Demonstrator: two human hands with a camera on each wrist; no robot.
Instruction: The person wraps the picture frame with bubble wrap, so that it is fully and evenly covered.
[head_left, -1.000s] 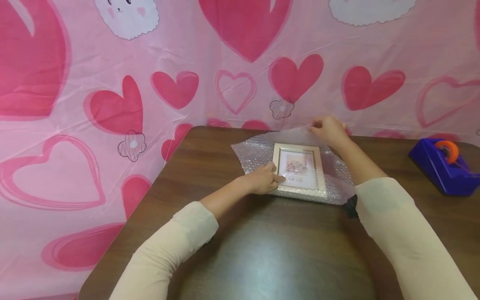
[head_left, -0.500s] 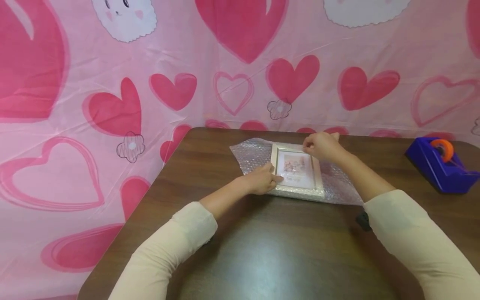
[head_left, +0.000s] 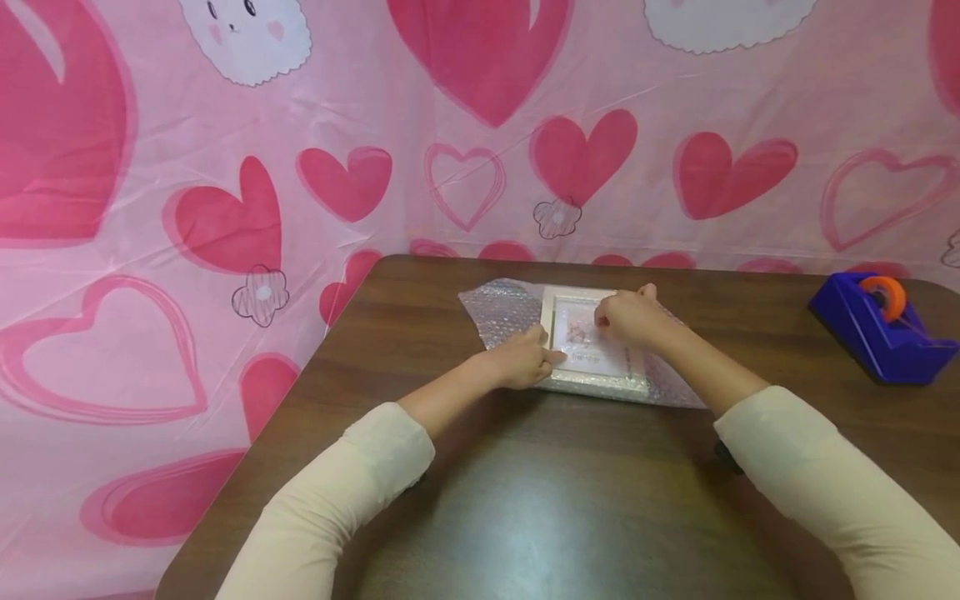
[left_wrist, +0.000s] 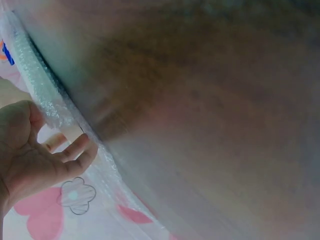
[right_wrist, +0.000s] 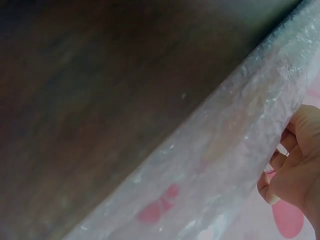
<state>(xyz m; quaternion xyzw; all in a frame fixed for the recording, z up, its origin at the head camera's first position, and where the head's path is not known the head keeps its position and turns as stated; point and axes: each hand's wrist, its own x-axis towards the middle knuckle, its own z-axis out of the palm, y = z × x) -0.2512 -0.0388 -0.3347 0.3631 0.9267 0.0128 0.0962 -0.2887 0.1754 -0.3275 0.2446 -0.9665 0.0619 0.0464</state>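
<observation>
A picture frame point(head_left: 549, 312) with a pale gold border lies on a sheet of bubble wrap point(head_left: 495, 312) in the head view. Clear wrap also covers the frame's lower edge. My left hand point(head_left: 521, 358) presses at the frame's lower left, its thumb stretched over the wrapped edge. From the left wrist, that hand point(left_wrist: 47, 150) shows with loosely bent fingers along the wrap. Over the upper right of the picture, my right hand point(head_left: 637, 318) pinches an edge of the bubble wrap. The right wrist view shows this hand point(right_wrist: 300, 160) with curled fingers behind the bubble wrap point(right_wrist: 215, 145).
A blue tape dispenser point(head_left: 877, 329) with an orange-cored roll stands at the right of the brown wooden table point(head_left: 517, 492). Directly behind the table hangs a pink cloth point(head_left: 465, 83) printed with hearts.
My right hand has come down and toward me from behind the frame, bringing the wrap's far edge over the picture. The left hand has stayed at the frame's lower left.
</observation>
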